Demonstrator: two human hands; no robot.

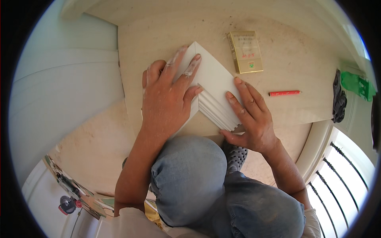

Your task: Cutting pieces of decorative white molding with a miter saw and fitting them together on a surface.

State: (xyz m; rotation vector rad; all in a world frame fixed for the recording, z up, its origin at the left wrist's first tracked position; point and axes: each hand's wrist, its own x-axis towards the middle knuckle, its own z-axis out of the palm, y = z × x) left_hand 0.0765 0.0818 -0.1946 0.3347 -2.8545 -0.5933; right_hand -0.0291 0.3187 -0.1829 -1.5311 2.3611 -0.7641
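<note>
Two white moulding pieces meet at a mitred corner pointing away from me on the beige surface. My left hand point(168, 91) covers most of the left moulding piece point(192, 50), with its fingers over the piece and its thumb by the inner corner of the joint. White dust or paste marks those fingertips. My right hand point(256, 119) grips the right moulding piece point(216, 67) near its lower end, fingers along the outer edge and thumb at the ribbed inner side. Whatever lies beneath my left palm is hidden.
Beyond the moulding lies a gold box point(247, 51), with a short red pencil point(284, 93) to the right. A dark cloth point(339, 99) and a green plastic bottle point(357, 85) are at the far right. Black railing bars point(337, 178) stand lower right; a grey-and-red tool point(68, 204) is lower left.
</note>
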